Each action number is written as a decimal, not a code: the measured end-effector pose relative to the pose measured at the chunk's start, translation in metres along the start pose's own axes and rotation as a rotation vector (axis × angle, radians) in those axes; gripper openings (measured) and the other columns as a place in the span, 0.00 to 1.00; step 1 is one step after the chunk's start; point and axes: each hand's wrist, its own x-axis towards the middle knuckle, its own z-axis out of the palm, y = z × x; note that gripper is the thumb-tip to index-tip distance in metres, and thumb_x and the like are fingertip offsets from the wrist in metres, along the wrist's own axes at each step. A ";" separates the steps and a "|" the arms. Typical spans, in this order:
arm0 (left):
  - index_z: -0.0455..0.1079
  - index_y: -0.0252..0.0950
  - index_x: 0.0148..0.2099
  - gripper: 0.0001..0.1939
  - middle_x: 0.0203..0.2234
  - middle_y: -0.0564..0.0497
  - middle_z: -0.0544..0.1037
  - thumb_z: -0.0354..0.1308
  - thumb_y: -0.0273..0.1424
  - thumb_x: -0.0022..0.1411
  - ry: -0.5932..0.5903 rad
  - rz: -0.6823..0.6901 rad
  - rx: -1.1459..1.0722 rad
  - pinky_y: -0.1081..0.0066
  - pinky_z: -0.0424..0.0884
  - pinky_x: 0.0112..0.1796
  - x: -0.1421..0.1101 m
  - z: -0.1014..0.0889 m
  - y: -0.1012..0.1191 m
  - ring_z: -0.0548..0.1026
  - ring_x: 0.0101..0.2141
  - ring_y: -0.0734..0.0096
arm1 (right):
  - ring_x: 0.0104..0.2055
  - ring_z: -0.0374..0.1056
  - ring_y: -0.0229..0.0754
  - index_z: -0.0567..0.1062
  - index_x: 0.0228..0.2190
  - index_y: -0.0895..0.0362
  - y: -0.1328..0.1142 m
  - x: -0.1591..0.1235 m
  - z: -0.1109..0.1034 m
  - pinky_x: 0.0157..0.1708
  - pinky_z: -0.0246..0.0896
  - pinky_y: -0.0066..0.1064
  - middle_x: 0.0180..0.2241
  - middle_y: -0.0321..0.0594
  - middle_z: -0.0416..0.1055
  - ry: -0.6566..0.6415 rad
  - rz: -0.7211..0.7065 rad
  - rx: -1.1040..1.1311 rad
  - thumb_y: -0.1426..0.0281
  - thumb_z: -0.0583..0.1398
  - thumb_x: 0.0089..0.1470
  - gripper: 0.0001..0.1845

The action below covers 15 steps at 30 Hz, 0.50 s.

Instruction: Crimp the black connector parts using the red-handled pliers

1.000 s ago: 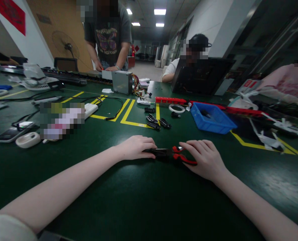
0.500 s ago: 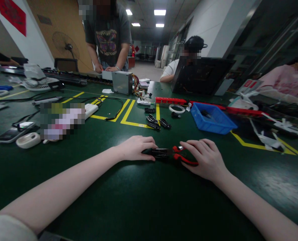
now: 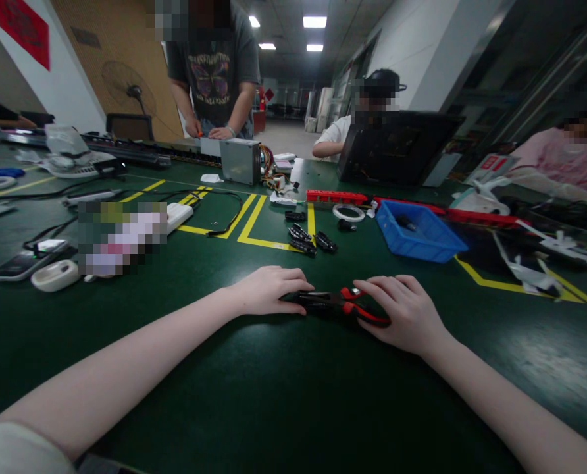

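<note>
A pair of pliers (image 3: 340, 305) with red and black handles lies flat on the green table (image 3: 274, 395) between my hands. My left hand (image 3: 268, 290) rests palm down at the dark jaw end, fingers curled over a small dark part that I cannot make out. My right hand (image 3: 405, 313) lies over the red handles with its fingers closed round them. Several small black connectors (image 3: 307, 239) lie a little beyond the pliers.
A blue bin (image 3: 418, 232) stands at the right, with a red strip (image 3: 337, 197) and a white ring (image 3: 348, 212) behind it. Phones (image 3: 24, 262) and cables lie at the left. A metal box (image 3: 240, 161) and a black case (image 3: 397, 148) stand at the back, where other people work.
My hands and the pliers have stayed almost still. The pliers' jaw end has slid slightly under my left fingers.
</note>
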 end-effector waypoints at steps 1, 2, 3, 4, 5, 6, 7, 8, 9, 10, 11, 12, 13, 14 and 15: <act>0.67 0.36 0.55 0.21 0.46 0.46 0.74 0.57 0.42 0.66 0.003 0.003 0.001 0.69 0.68 0.37 0.000 0.000 0.000 0.75 0.41 0.64 | 0.41 0.70 0.49 0.71 0.49 0.60 0.000 0.000 0.000 0.41 0.59 0.41 0.42 0.50 0.75 0.001 -0.001 0.000 0.65 0.62 0.52 0.23; 0.67 0.36 0.56 0.21 0.47 0.46 0.74 0.57 0.42 0.66 0.005 0.003 0.000 0.69 0.68 0.37 0.000 0.000 0.000 0.75 0.41 0.64 | 0.41 0.70 0.49 0.70 0.49 0.60 0.000 0.000 0.000 0.42 0.59 0.41 0.42 0.50 0.75 0.003 0.000 -0.001 0.64 0.62 0.52 0.23; 0.66 0.37 0.56 0.21 0.47 0.46 0.73 0.58 0.42 0.65 0.007 0.002 -0.001 0.68 0.68 0.37 0.000 0.000 0.000 0.75 0.41 0.64 | 0.42 0.70 0.49 0.70 0.49 0.60 0.000 0.000 0.000 0.42 0.60 0.41 0.43 0.50 0.75 0.005 0.001 0.001 0.64 0.62 0.52 0.24; 0.66 0.37 0.56 0.21 0.47 0.46 0.73 0.58 0.42 0.65 0.010 0.001 -0.004 0.68 0.68 0.37 0.000 0.000 0.000 0.75 0.41 0.64 | 0.42 0.70 0.49 0.70 0.50 0.60 0.000 0.000 0.000 0.43 0.60 0.42 0.43 0.50 0.74 0.006 0.005 0.003 0.64 0.62 0.52 0.24; 0.66 0.37 0.56 0.22 0.47 0.46 0.73 0.58 0.41 0.65 0.010 0.000 -0.006 0.68 0.69 0.37 0.000 0.000 0.000 0.75 0.41 0.64 | 0.42 0.70 0.50 0.70 0.50 0.60 0.000 0.000 -0.001 0.43 0.60 0.42 0.43 0.50 0.74 0.009 0.010 0.005 0.64 0.62 0.52 0.24; 0.66 0.37 0.56 0.21 0.48 0.46 0.73 0.58 0.41 0.65 0.010 -0.001 -0.010 0.68 0.69 0.37 0.000 -0.001 0.001 0.75 0.41 0.64 | 0.42 0.70 0.50 0.70 0.50 0.60 0.000 0.000 -0.001 0.43 0.60 0.42 0.43 0.50 0.74 0.013 0.014 0.006 0.64 0.62 0.51 0.25; 0.67 0.37 0.56 0.21 0.48 0.45 0.73 0.59 0.41 0.65 0.011 -0.002 -0.012 0.68 0.69 0.37 0.000 -0.001 0.001 0.75 0.41 0.64 | 0.42 0.70 0.50 0.70 0.51 0.59 -0.001 0.001 -0.001 0.43 0.60 0.42 0.43 0.50 0.74 0.015 0.017 0.004 0.64 0.62 0.51 0.25; 0.67 0.37 0.56 0.21 0.48 0.45 0.72 0.59 0.41 0.65 0.013 -0.003 -0.014 0.68 0.69 0.37 0.000 -0.001 0.001 0.75 0.40 0.64 | 0.42 0.70 0.50 0.71 0.51 0.59 -0.001 0.001 -0.001 0.43 0.61 0.42 0.43 0.50 0.74 0.017 0.018 0.002 0.64 0.63 0.51 0.26; 0.67 0.37 0.56 0.21 0.48 0.45 0.72 0.59 0.41 0.65 0.014 -0.004 -0.014 0.68 0.69 0.37 0.000 -0.001 0.001 0.75 0.40 0.64 | 0.42 0.70 0.50 0.71 0.50 0.60 -0.001 0.001 -0.001 0.43 0.61 0.42 0.43 0.50 0.74 0.018 0.017 -0.001 0.64 0.63 0.51 0.26; 0.67 0.37 0.56 0.21 0.48 0.45 0.72 0.59 0.41 0.65 0.014 -0.005 -0.015 0.68 0.69 0.37 0.000 -0.001 0.001 0.75 0.40 0.64 | 0.42 0.70 0.50 0.71 0.50 0.60 -0.001 0.001 -0.002 0.42 0.61 0.42 0.43 0.50 0.74 0.020 0.015 -0.004 0.64 0.63 0.51 0.26; 0.67 0.37 0.56 0.21 0.48 0.45 0.72 0.59 0.41 0.65 0.014 -0.006 -0.014 0.68 0.70 0.38 0.000 -0.001 0.001 0.75 0.40 0.64 | 0.41 0.70 0.50 0.71 0.50 0.60 -0.001 0.001 -0.002 0.42 0.61 0.41 0.43 0.50 0.74 0.019 0.012 -0.004 0.64 0.63 0.51 0.25; 0.67 0.37 0.56 0.21 0.48 0.45 0.72 0.59 0.41 0.65 0.014 -0.008 -0.013 0.67 0.70 0.38 0.000 -0.001 0.000 0.75 0.40 0.64 | 0.41 0.70 0.50 0.71 0.50 0.60 -0.001 0.001 -0.002 0.42 0.61 0.41 0.42 0.50 0.75 0.014 0.010 -0.002 0.64 0.62 0.51 0.25; 0.67 0.37 0.56 0.21 0.48 0.45 0.72 0.59 0.41 0.65 0.015 -0.008 -0.013 0.67 0.70 0.38 0.000 0.000 0.000 0.75 0.40 0.64 | 0.41 0.70 0.50 0.71 0.50 0.59 -0.001 0.001 -0.002 0.41 0.61 0.41 0.42 0.50 0.75 0.007 0.008 0.003 0.64 0.62 0.51 0.25; 0.68 0.37 0.56 0.21 0.48 0.45 0.72 0.58 0.41 0.65 0.015 -0.008 -0.014 0.67 0.70 0.38 0.000 0.000 0.000 0.75 0.40 0.64 | 0.41 0.70 0.50 0.72 0.50 0.59 -0.001 0.001 -0.002 0.41 0.61 0.41 0.41 0.50 0.75 0.001 0.006 0.008 0.65 0.62 0.51 0.24; 0.68 0.37 0.56 0.21 0.48 0.45 0.72 0.58 0.41 0.65 0.018 -0.007 -0.017 0.67 0.70 0.38 0.000 0.000 0.000 0.75 0.41 0.64 | 0.41 0.70 0.50 0.72 0.50 0.59 -0.001 0.001 -0.002 0.40 0.61 0.41 0.41 0.50 0.75 -0.005 0.004 0.013 0.65 0.62 0.51 0.24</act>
